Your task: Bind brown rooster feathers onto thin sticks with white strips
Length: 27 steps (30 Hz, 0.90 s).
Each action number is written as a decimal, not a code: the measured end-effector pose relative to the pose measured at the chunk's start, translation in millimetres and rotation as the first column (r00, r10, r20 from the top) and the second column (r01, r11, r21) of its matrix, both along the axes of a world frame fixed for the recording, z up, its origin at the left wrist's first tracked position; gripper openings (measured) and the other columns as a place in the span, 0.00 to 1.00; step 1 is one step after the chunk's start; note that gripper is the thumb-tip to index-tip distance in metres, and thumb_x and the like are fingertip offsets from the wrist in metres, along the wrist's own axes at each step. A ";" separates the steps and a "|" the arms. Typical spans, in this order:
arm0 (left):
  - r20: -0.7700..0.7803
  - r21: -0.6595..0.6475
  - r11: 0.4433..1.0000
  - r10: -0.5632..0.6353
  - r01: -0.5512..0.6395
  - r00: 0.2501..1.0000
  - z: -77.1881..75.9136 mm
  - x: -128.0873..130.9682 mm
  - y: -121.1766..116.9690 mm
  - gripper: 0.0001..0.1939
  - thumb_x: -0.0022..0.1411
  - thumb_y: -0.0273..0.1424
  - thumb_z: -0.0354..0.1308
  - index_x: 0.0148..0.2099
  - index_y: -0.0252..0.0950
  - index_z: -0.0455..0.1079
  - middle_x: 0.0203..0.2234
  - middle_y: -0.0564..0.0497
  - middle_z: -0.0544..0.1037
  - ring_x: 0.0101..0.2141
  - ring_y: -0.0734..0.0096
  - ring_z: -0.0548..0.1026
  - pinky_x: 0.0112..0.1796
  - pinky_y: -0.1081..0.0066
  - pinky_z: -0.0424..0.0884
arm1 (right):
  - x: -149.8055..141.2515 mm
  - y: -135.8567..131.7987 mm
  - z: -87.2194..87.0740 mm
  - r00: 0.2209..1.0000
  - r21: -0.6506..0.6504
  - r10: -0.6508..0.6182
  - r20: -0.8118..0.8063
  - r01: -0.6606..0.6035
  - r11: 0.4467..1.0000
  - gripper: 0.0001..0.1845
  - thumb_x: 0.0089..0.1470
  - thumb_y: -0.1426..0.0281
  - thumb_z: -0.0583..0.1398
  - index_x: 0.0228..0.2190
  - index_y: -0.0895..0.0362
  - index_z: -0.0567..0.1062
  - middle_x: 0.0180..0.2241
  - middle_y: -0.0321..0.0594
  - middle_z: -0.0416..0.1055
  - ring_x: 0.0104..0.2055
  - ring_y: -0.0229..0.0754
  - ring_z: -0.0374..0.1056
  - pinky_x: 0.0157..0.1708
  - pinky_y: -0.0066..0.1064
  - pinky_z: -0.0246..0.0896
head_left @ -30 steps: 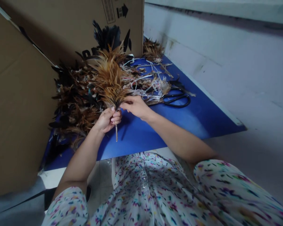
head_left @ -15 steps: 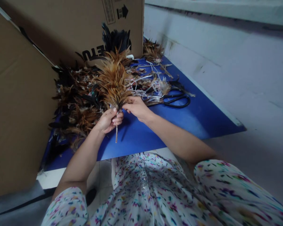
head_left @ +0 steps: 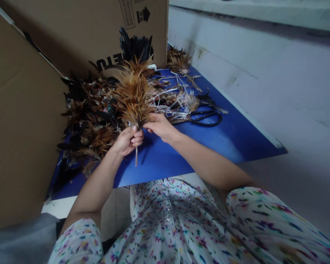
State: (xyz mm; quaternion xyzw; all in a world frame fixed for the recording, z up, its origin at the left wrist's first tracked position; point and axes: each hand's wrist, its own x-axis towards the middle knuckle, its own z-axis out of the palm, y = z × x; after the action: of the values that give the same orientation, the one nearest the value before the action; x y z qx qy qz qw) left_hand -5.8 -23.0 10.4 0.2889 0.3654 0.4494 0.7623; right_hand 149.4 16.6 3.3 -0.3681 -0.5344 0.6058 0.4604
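Note:
A feather duster of brown feathers with a black tuft at its top is held upright over the table's near part. My left hand is closed around its thin stick, just under the lowest feathers; the stick's end pokes out below the fist. From the right, my right hand pinches at the base of the feathers, fingertips close to the left thumb. Whether a string or a loose feather is also between those fingertips cannot be made out. Black-handled scissors lie right of my right hand, blades partly covered.
Loose brown and black feathers heap on the blue tabletop at left. White plastic strips tangle near the scissors. Another feather bunch is in the far corner. Cardboard boxes stand behind and left; a wall borders the right.
Both hands and the feather duster stay almost where they were. At the lower left, a grey blurred shape has shifted.

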 end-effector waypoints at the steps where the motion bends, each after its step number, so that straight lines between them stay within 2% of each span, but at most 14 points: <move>1: 0.005 0.000 1.000 0.011 -0.011 1.000 0.2 0.2 0.2 0.12 0.65 0.28 0.60 0.30 0.32 0.62 0.19 0.59 0.56 0.15 0.86 0.53 0.16 0.84 0.51 | 2.1 0.3 0.7 1.000 0.007 0.021 0.001 -0.021 1.000 0.05 0.40 0.72 0.60 0.20 0.56 0.67 0.17 0.27 0.61 0.21 0.31 0.56 0.22 0.27 0.49; 4: 0.018 0.028 0.999 0.031 -0.031 0.999 -1.5 -0.3 1.4 0.13 0.63 0.29 0.62 0.29 0.32 0.62 0.20 0.59 0.57 0.16 0.87 0.54 0.17 0.84 0.51 | 7.3 -0.7 4.2 0.999 0.049 0.049 -0.005 -0.049 0.998 0.06 0.40 0.71 0.63 0.23 0.57 0.69 0.20 0.27 0.63 0.23 0.31 0.58 0.25 0.27 0.53; 6: 0.022 0.060 0.998 0.023 -0.025 0.999 -3.8 -1.0 2.2 0.13 0.62 0.29 0.64 0.29 0.31 0.64 0.20 0.59 0.58 0.16 0.87 0.54 0.17 0.84 0.52 | 7.8 -2.0 5.4 0.998 0.108 0.059 -0.019 -0.056 0.993 0.10 0.39 0.70 0.66 0.25 0.57 0.70 0.23 0.29 0.67 0.27 0.32 0.62 0.31 0.28 0.58; 9: 0.018 0.086 0.996 0.003 -0.004 1.000 -5.9 -1.1 2.5 0.12 0.60 0.30 0.66 0.30 0.31 0.66 0.19 0.59 0.59 0.16 0.86 0.54 0.16 0.83 0.53 | 4.3 -1.8 1.6 1.000 0.217 0.008 0.015 -0.011 0.976 0.12 0.41 0.67 0.68 0.26 0.58 0.72 0.28 0.34 0.71 0.31 0.35 0.65 0.38 0.32 0.62; 14: 0.004 0.091 0.995 -0.035 0.035 0.999 -6.4 -0.4 1.3 0.13 0.58 0.31 0.68 0.31 0.31 0.67 0.19 0.58 0.61 0.16 0.85 0.55 0.17 0.83 0.53 | -0.3 3.5 -11.2 0.970 0.271 -0.097 0.224 0.034 0.962 0.14 0.48 0.60 0.66 0.23 0.60 0.75 0.26 0.40 0.73 0.31 0.39 0.66 0.36 0.35 0.63; 19: -0.003 0.105 0.992 -0.074 0.074 0.997 -8.7 -1.6 1.2 0.14 0.58 0.32 0.68 0.31 0.32 0.66 0.20 0.57 0.61 0.17 0.85 0.56 0.18 0.83 0.53 | -0.3 3.7 -12.6 0.972 0.304 -0.102 0.211 0.034 0.952 0.13 0.50 0.61 0.66 0.26 0.60 0.77 0.28 0.40 0.75 0.31 0.38 0.67 0.36 0.33 0.62; 23: -0.013 0.109 0.991 -0.071 0.072 0.997 -8.0 -2.4 0.7 0.16 0.57 0.33 0.69 0.29 0.32 0.63 0.20 0.58 0.59 0.17 0.85 0.55 0.18 0.83 0.53 | 3.8 3.0 -6.3 0.958 0.285 -0.136 0.251 0.061 0.957 0.19 0.46 0.56 0.68 0.22 0.59 0.74 0.22 0.34 0.69 0.26 0.35 0.60 0.30 0.31 0.55; 25: -0.013 0.121 0.990 -0.066 0.067 0.998 -6.3 -2.7 -0.1 0.17 0.56 0.33 0.69 0.29 0.32 0.64 0.19 0.59 0.58 0.17 0.86 0.54 0.18 0.83 0.53 | 7.5 2.2 -2.0 0.955 0.259 -0.088 0.283 0.012 0.966 0.22 0.44 0.54 0.69 0.20 0.58 0.72 0.21 0.32 0.65 0.26 0.33 0.57 0.29 0.30 0.53; 27: -0.008 0.143 0.986 -0.087 0.088 0.996 -4.7 -2.6 -1.4 0.19 0.53 0.34 0.72 0.28 0.31 0.64 0.19 0.59 0.58 0.17 0.87 0.54 0.17 0.83 0.52 | 10.0 0.4 1.4 0.963 0.189 0.061 0.263 -0.113 0.975 0.23 0.43 0.53 0.70 0.20 0.58 0.72 0.21 0.31 0.65 0.27 0.34 0.58 0.31 0.30 0.54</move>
State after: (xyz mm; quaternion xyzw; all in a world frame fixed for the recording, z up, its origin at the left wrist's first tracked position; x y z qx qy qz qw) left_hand -8.4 -24.4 5.7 0.3592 0.3197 0.4404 0.7582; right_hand 159.4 17.1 4.7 -0.3703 -0.6637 0.5155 0.3957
